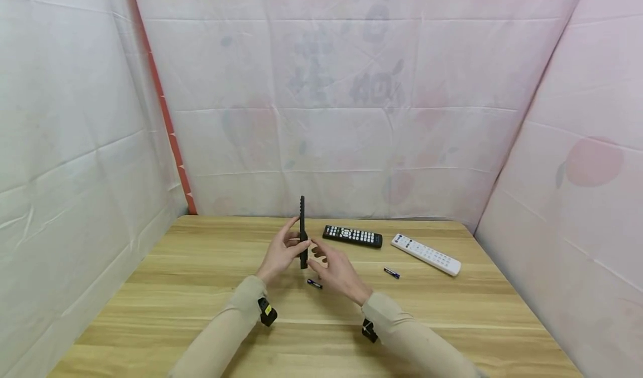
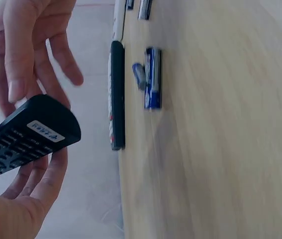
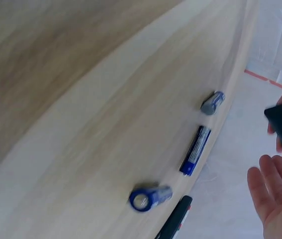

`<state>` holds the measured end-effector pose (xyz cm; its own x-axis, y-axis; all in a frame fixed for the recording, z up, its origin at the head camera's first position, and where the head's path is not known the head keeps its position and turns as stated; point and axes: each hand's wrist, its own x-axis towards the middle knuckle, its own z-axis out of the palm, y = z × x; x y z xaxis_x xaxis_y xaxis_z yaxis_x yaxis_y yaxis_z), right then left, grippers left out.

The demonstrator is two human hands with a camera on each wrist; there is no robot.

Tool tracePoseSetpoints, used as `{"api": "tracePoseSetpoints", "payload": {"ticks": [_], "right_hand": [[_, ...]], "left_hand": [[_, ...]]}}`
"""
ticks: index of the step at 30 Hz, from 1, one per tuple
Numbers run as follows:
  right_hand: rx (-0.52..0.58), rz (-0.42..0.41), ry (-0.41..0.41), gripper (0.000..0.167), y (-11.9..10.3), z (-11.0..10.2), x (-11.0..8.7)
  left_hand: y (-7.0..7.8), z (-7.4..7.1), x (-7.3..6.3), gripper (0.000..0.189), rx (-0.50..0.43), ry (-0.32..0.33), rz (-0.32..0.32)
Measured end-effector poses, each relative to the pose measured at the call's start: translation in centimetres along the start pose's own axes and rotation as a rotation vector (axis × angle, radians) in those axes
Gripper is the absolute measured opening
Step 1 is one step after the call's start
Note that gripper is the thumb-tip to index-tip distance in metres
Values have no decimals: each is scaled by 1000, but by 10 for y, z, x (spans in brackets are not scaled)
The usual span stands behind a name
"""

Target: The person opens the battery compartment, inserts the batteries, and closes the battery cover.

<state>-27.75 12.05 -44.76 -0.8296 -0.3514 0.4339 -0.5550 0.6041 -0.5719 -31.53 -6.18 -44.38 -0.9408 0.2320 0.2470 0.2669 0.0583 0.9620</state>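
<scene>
Pinched btwn thumb and fingers of the left hand (image 1: 277, 257), a black remote (image 1: 303, 221) stands upright over the table (image 1: 166, 300), roughly mid-width, edge-on in the head view. Right hand (image 1: 341, 271) is close on its other side, fingers loose, grasping nothing (can't tell if a fingertip touches). Near the table's far edge, right of ctr, lies a second remote (image 1: 352, 237), dark w/ pale buttons; toward the far right corner, a white remote (image 1: 426, 254), set slantwise. Blue batteries (image 1: 315, 283) lie by the right hand, more batteries (image 1: 392, 273) nearer the right edge.

Left wrist view: black remote tilted, buttons showing, white label (image 2: 46, 131) near one end; right hand's fingers just above it. Two batteries sit side by side on the tabletop.

Right wrist view: right hand's fingers extended, just beside the black remote (partly cut off, blurry). Three batteries show, well apart from it.
</scene>
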Motion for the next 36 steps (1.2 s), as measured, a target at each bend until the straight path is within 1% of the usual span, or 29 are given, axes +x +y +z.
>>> {"api": "tracePoseSetpoints", "payload": {"ticks": [3, 5, 8, 10, 13, 16, 18, 22, 26, 32, 36], "right_hand": [[-83, 34, 5, 50, 2, -4, 0], [-153, 43, 1, 48, 5, -6, -1], [-251, 27, 12, 45, 9, -8, -1], [-301, 21, 20, 44, 13, -9, -1], [-351, 40, 20, 44, 17, -11, -2], [-401, 54, 1, 46, 21, -14, -2], [-429, 59, -16, 48, 24, -16, -2], [-453, 63, -49, 50, 30, -20, -3], [-457, 77, -75, 51, 36, -23, -6], [-461, 83, -87, 50, 43, -26, -8], [-453, 87, -84, 48, 44, -26, -8]], "left_hand": [[1, -5, -2, 70, 86, 2, -8], [1, -9, -3, 70, 139, 1, -7], [-1, -14, -3, 71, 193, -2, 5], [-2, -18, -3, 71, 237, -4, 26], [-3, -26, -3, 69, 362, -23, 66], [-1, -36, -2, 67, 520, -67, 109], [1, -44, -1, 66, 606, -100, 116], [0, -59, 0, 64, 722, -149, 118], [-6, -73, -2, 65, 790, -178, 111], [-15, -88, -5, 63, 925, -180, 107], [-22, -97, -4, 61, 1004, -176, 82]]}}
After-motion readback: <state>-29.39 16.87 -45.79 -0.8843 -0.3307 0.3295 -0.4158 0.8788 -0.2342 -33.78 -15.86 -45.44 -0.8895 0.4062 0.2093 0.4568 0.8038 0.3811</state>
